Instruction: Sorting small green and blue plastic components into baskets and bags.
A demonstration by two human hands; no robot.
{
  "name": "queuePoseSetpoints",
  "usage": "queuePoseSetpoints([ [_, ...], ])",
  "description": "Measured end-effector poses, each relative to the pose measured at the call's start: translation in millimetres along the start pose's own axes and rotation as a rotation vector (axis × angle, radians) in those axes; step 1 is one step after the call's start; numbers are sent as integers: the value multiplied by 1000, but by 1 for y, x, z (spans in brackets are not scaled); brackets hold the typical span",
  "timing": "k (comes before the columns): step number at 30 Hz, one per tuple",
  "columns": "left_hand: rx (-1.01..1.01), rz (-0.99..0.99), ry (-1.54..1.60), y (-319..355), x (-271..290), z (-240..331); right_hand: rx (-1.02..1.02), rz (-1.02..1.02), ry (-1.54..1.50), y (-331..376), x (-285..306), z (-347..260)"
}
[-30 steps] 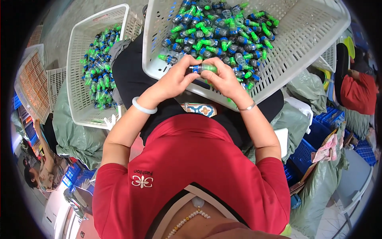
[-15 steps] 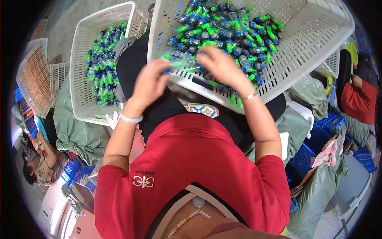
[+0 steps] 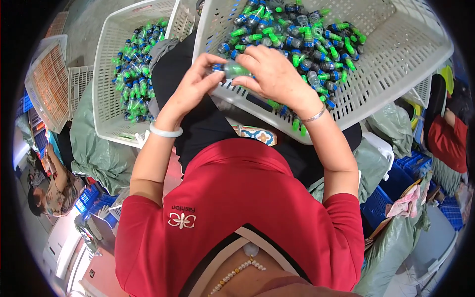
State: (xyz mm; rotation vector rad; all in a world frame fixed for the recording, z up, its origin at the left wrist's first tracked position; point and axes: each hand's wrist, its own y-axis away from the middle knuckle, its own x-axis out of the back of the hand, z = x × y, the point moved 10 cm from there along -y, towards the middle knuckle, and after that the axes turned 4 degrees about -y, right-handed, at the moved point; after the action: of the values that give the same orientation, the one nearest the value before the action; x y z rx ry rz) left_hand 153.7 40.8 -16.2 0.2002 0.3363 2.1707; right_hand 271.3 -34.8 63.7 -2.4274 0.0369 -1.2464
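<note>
Between my hands is a small clear plastic bottle point(image 3: 233, 70) with a green tip and a blue band, blurred in part. My left hand point(image 3: 198, 81) pinches its blue-banded end between thumb and fingers. My right hand point(image 3: 274, 76) is closed round the green end, its fingertips partly hiding it. Both hands are above the near rim of a large white perforated crate point(image 3: 383, 81), which rests tilted across my lap. Inside it lies a heap of similar small bottles point(image 3: 309, 47) with green tips and blue bands.
To the left stands a second white crate point(image 3: 105, 74) holding many of the same bottles. Green plastic sacks point(image 3: 94, 148) lie beside it. Blue crates point(image 3: 378, 198) and a grey chair point(image 3: 433, 232) are at the right. Other people sit at both sides.
My two hands have come together on one small bottle, now more plainly seen between them. My right hand was over the heap's near edge before. The view has shifted slightly.
</note>
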Motion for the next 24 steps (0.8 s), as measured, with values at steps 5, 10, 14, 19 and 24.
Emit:
queuePoseSetpoints([
  [5, -62, -196, 3, 4, -34, 9, -202, -141, -132, 21, -19, 10],
  [10, -85, -161, -62, 20, -34, -4, -386, -235, -466, 35, -46, 19],
  [14, -157, 2, -288, 35, 6, 1, -414, -175, -441, 27, -38, 26],
  [19, -399, 728, -1133, 64, 114, 43, -589, 289, 332, 44, 58, 135],
  [24, -443, 476, -834, 17, 42, 41, -887, 79, 548, 79, 53, 222],
])
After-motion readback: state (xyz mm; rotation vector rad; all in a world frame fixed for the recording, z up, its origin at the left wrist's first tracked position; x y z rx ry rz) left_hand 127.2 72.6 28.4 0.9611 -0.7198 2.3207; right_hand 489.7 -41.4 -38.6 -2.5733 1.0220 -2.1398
